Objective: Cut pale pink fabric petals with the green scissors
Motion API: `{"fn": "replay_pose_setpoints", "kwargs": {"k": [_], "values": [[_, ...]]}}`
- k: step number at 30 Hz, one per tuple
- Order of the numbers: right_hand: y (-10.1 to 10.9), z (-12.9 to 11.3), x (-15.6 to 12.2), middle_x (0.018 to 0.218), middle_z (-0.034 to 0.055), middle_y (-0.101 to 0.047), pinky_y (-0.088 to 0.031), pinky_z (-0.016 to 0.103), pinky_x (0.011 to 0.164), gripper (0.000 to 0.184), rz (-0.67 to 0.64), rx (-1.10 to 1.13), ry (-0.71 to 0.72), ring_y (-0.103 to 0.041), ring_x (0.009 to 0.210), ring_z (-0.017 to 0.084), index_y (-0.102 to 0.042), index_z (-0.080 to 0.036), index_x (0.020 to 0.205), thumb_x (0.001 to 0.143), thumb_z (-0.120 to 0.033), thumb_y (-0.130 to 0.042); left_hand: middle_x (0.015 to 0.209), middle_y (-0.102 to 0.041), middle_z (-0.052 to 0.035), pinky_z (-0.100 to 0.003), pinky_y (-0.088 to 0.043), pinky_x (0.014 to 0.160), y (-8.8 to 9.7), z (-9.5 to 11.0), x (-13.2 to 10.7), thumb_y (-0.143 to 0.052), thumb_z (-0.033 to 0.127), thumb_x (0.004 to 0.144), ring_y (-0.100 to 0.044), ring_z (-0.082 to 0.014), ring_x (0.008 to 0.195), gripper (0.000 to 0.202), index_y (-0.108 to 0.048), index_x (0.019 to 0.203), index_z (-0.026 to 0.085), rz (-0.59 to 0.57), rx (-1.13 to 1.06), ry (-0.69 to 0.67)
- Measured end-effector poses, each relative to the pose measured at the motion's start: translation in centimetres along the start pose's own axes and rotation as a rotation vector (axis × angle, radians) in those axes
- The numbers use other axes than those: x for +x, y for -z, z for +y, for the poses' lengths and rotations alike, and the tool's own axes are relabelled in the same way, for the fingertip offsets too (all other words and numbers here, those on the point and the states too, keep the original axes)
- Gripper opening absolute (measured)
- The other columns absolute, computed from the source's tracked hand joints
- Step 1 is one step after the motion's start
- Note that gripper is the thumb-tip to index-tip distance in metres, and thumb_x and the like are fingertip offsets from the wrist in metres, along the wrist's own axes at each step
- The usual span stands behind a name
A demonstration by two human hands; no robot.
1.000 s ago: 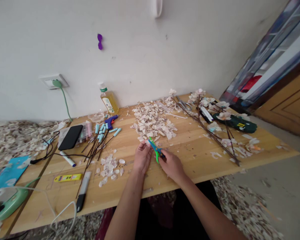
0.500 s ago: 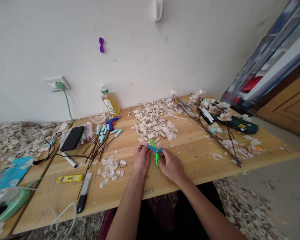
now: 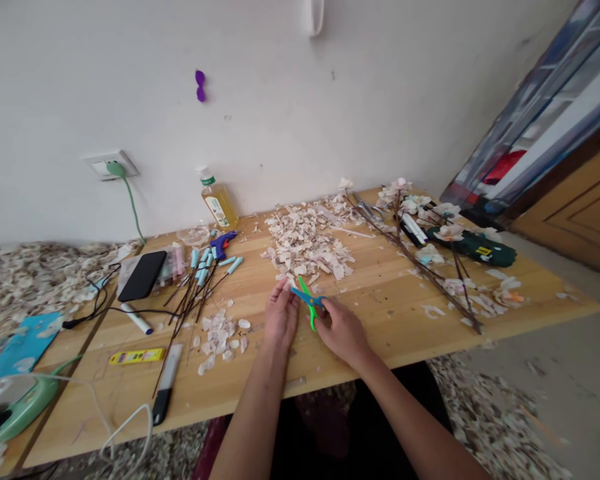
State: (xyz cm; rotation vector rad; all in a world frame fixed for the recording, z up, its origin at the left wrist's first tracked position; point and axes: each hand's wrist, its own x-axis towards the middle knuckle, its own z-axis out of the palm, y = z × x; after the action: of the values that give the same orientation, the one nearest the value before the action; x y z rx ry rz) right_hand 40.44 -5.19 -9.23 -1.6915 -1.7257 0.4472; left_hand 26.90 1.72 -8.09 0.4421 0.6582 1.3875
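Note:
My right hand (image 3: 344, 331) grips blue and green scissors (image 3: 311, 301) by the handles, their blades spread apart and pointing up-left. Close by on the left, my left hand (image 3: 281, 313) is closed in a pinch at the blade tips. A small pale flake (image 3: 289, 283) shows at its fingertips, partly hidden by the fingers. Beyond both hands spreads a large heap of pale, papery flakes (image 3: 307, 240). Left of my left wrist lies a smaller pile of rounded translucent petals (image 3: 219, 333).
Brown twigs with pale blossoms (image 3: 405, 250) lie across the right side. To the left are thin stems with light blue tips (image 3: 200, 280), a purple glue gun (image 3: 223, 245), a bottle of yellow liquid (image 3: 220, 203), a black phone (image 3: 143, 276) and a utility knife (image 3: 167, 383).
The scissor blades stand slightly wider apart than before. My left hand has tilted a little, with its fingertips raised. The whole view has shifted slightly.

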Motion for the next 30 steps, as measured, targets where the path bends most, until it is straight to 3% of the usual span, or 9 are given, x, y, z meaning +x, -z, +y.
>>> {"fn": "replay_pose_setpoints", "kwargs": {"k": [5, 16, 30], "values": [[0.3, -0.3, 0.1, 0.088, 0.0033, -0.067, -0.040, 0.030, 0.068, 0.015, -0.039, -0.004, -0.008, -0.061, 0.079, 0.021, -0.059, -0.023, 0.099, 0.087, -0.032, -0.057, 0.074, -0.068, 0.0010, -0.022, -0.049, 0.074, 0.0, -0.1, -0.2, -0.085, 0.023, 0.068, -0.062, -0.0095, 0.070, 0.022, -0.067, 0.079, 0.016, -0.010, -0.032, 0.044], [0.6, -0.3, 0.2, 0.087, 0.0029, -0.068, -0.039, 0.028, 0.068, 0.015, -0.059, 0.028, -0.028, -0.062, 0.079, 0.021, -0.062, -0.023, 0.098, 0.087, -0.033, -0.059, 0.075, -0.068, 0.0021, -0.022, -0.049, 0.070, -0.1, -0.6, -0.4, -0.089, 0.021, 0.061, -0.062, -0.0089, 0.067, 0.032, -0.066, 0.083, 0.017, -0.033, 0.000, 0.071], [0.8, -0.3, 0.1, 0.089, 0.0049, -0.071, -0.042, 0.030, 0.069, 0.019, -0.072, 0.021, -0.054, -0.065, 0.081, 0.023, -0.065, -0.023, 0.103, 0.087, -0.031, -0.058, 0.069, -0.069, -0.0029, -0.027, -0.053, 0.066, -0.6, -0.6, -1.2, -0.085, 0.033, 0.068, -0.063, -0.0132, 0.059, 0.029, -0.066, 0.079, 0.014, -0.115, 0.069, 0.176]]}}
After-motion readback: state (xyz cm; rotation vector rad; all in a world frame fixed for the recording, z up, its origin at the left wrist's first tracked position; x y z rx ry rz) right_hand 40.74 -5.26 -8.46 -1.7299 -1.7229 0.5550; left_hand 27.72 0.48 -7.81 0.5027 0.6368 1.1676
